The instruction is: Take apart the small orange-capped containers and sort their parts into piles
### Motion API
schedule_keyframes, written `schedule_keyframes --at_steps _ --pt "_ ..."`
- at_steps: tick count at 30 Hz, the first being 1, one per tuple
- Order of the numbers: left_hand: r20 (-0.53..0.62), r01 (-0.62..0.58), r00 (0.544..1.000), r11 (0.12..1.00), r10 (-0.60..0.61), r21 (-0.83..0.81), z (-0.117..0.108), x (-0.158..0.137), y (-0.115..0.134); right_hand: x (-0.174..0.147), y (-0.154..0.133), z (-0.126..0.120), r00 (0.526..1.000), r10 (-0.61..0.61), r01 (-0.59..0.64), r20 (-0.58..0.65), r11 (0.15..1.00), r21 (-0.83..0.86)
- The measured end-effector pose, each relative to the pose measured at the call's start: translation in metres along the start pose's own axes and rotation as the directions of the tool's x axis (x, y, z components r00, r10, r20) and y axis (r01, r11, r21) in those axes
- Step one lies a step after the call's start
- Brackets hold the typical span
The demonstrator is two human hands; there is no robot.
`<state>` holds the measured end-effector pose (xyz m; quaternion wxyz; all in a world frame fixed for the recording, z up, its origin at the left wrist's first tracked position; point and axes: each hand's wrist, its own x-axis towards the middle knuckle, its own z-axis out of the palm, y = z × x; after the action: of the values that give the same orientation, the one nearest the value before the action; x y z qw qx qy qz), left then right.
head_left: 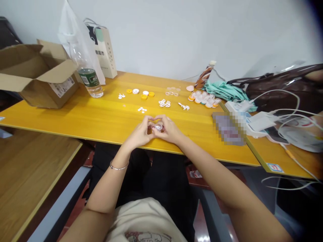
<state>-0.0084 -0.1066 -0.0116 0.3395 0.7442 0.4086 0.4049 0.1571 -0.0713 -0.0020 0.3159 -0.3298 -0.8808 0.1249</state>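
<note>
Close to the table's front edge, my left hand (141, 132) and my right hand (169, 129) meet with fingers bent around a small clear round plastic cup (158, 127). The fingers of both hands hide part of it, and its contents are too small to make out. Just beyond my hands lie small white discs (142, 110), a cluster of white openwork pieces (164, 103) and white branched pieces (184, 106). Farther back are yellow rings (143, 97), white rings (145, 93) and clear rings (173, 90). Several clear-and-orange assembled pieces (204, 99) stand in rows to the right.
An open cardboard box (47, 89), a large water bottle (89, 82) and a paper bag (107, 55) occupy the left. On the right are a brown drink bottle (204, 75), green cloth (219, 90), a blurred-out flat object (228, 129), a power strip (233, 112), cables and a brown bag (277, 87).
</note>
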Motion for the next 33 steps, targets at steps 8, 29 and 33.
schedule_keyframes --at_steps 8,29,33 --pt "-0.022 -0.001 1.0 1.0 0.001 0.029 -0.0002 -0.0005 0.001 -0.0015 -0.0028 -0.0034 0.999 -0.003 0.0 -0.037 0.997 -0.072" --pt "-0.039 0.026 0.999 0.999 -0.025 0.033 -0.0016 -0.0004 0.0021 -0.0028 -0.006 -0.0045 0.997 -0.065 0.06 -0.035 0.991 -0.121" --pt "-0.041 0.019 0.999 0.998 -0.017 0.054 -0.0011 0.0 0.0022 -0.0008 -0.0083 -0.0048 0.999 -0.001 -0.006 -0.04 0.985 -0.172"
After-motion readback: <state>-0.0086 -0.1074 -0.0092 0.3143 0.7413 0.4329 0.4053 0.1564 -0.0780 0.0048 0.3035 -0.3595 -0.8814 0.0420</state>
